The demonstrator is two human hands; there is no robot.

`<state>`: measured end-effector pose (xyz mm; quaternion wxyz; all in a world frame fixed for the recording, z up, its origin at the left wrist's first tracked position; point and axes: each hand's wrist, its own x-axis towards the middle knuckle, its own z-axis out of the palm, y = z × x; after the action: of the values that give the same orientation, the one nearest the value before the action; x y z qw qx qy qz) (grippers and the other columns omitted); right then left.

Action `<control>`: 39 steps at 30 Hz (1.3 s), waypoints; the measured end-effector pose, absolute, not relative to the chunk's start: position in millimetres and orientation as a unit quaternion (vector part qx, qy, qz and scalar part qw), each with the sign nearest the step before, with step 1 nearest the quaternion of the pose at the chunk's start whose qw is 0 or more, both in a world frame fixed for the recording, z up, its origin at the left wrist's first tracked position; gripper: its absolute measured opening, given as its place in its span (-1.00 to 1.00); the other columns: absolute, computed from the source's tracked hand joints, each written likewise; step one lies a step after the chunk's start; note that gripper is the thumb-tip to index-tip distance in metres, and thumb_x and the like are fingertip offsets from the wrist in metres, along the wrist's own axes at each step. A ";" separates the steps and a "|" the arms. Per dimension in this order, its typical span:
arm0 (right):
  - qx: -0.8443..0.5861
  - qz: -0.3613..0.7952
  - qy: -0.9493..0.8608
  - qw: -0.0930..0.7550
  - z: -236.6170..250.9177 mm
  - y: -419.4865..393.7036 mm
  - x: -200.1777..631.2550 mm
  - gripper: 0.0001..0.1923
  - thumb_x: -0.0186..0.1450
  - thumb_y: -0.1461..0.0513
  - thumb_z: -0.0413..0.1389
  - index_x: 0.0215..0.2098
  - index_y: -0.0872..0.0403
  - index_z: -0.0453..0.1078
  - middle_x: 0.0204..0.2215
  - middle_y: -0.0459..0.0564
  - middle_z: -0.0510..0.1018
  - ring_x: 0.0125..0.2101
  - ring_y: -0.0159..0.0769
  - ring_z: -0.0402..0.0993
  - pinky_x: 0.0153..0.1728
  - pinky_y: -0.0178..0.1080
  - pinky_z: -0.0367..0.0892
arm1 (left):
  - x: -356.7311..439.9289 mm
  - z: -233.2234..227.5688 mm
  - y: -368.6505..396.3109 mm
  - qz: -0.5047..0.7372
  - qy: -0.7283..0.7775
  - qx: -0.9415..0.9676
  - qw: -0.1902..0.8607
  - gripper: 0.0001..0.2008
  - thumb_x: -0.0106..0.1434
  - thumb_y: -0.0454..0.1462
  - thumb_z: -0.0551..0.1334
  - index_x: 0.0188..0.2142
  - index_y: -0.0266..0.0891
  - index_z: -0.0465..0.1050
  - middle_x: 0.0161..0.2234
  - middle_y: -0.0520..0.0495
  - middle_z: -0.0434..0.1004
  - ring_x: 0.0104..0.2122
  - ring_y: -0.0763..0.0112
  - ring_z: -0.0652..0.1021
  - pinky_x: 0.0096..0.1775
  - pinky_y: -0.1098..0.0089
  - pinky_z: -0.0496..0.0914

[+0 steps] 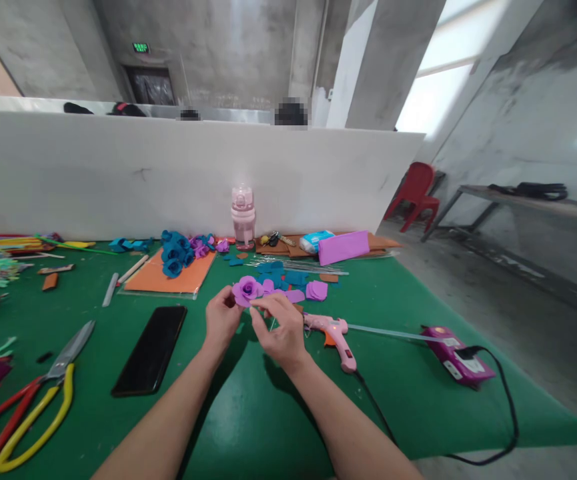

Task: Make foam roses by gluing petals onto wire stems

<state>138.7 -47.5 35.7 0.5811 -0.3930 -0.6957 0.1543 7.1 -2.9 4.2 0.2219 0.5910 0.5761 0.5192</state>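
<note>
Nearest on the green mat, yellow-handled scissors and black phone at left, well apart from both hands. Mid-table, left hand pinched shut on purple flower, right hand with fingertips closed at the flower's base, touching it; pink glue gun just beside, right. Farther back, blue flowers on orange sheet, pink bottle against white wall.

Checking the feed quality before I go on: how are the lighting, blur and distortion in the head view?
Head view: even daylight, but the window at upper right is blown out; the partition bows from wide-angle distortion; soft shadows lie on the green mat under both hands; left hand, right hand and the purple flower are reasonably sharp; two patches above the partition are pixelated.
</note>
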 end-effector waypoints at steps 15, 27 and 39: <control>-0.230 0.846 -0.239 0.418 30.2 -40.4 134.2 -0.77 0.05 0.20 0.23 -0.41 0.23 0.43 -0.67 -0.19 0.34 -0.79 -0.72 -0.05 -0.83 -0.56 -0.19 | 3.8 16.3 -9.4 0.576 0.554 0.584 0.145 -0.90 -0.04 -0.35 0.14 -0.46 -0.23 0.40 -0.44 0.04 0.46 -0.41 0.46 0.43 -0.33 0.49 0.32; -0.226 0.856 -0.157 0.437 29.5 -35.9 132.9 -0.87 0.02 0.31 0.23 -0.46 0.20 0.39 -0.67 -0.17 0.40 -0.80 -0.71 -0.01 -0.84 -0.58 -0.16 | 6.8 19.6 -10.2 0.583 0.546 0.579 0.161 -0.91 -0.11 -0.37 0.13 -0.53 -0.23 0.36 -0.43 0.05 0.49 -0.41 0.46 0.44 -0.33 0.50 0.33; -0.241 0.849 -0.150 0.446 26.9 -35.6 131.5 -0.87 0.02 0.34 0.22 -0.52 0.18 0.32 -0.69 -0.21 0.39 -0.81 -0.70 0.02 -0.82 -0.56 -0.16 | 6.9 18.9 -11.2 0.565 0.542 0.609 0.128 -0.90 -0.07 -0.39 0.12 -0.52 -0.23 0.37 -0.42 0.03 0.47 -0.38 0.46 0.44 -0.31 0.50 0.31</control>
<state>131.5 -35.6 26.9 0.4459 -0.2414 -0.1495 0.8489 6.9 -11.2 18.9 0.1279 0.6088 0.5418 0.5651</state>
